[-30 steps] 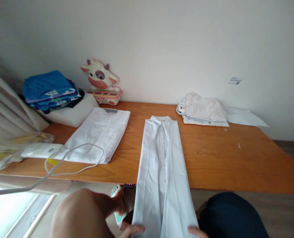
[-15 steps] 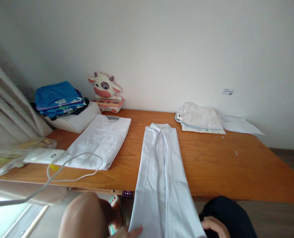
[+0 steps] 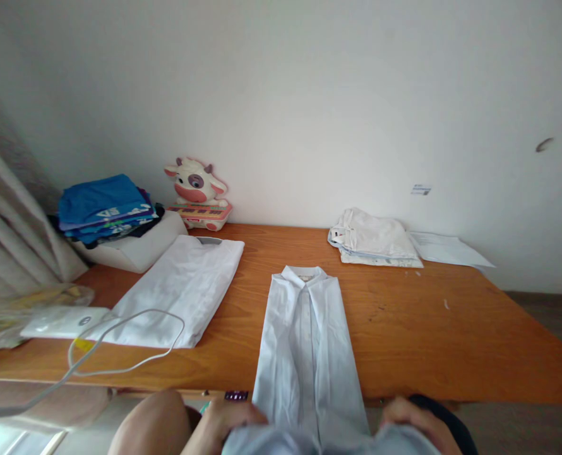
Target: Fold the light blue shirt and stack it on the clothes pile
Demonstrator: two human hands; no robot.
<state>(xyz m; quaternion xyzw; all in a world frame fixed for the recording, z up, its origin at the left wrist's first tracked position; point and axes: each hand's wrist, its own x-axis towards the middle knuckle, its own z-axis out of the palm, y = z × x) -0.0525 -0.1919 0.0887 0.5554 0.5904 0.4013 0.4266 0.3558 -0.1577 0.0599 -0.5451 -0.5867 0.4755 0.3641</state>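
A light blue button-up shirt [image 3: 304, 354] lies front up on the wooden table, its sides tucked in to a long narrow strip. Its collar points to the wall. The lower end hangs over the near edge and is raised and blurred at the bottom of the view. My left hand [image 3: 231, 418] is closed on the left side of that lower end. On the right side, my right hand [image 3: 413, 418] grips the cloth, its fingertips partly hidden by it.
A folded white shirt [image 3: 181, 291] lies left on the table [image 3: 404, 341], with a white cable [image 3: 134, 370] across it. Behind are a blue clothes stack [image 3: 105, 205] on a white box [image 3: 143, 249] and a cow toy keyboard [image 3: 198, 196]. Folded white clothes [image 3: 376, 237] and papers [image 3: 446, 249] lie back right.
Both hands have come up into view, lifting the shirt's lower end. The shirt's collar has slid a little toward me. The view has tilted slightly upward.
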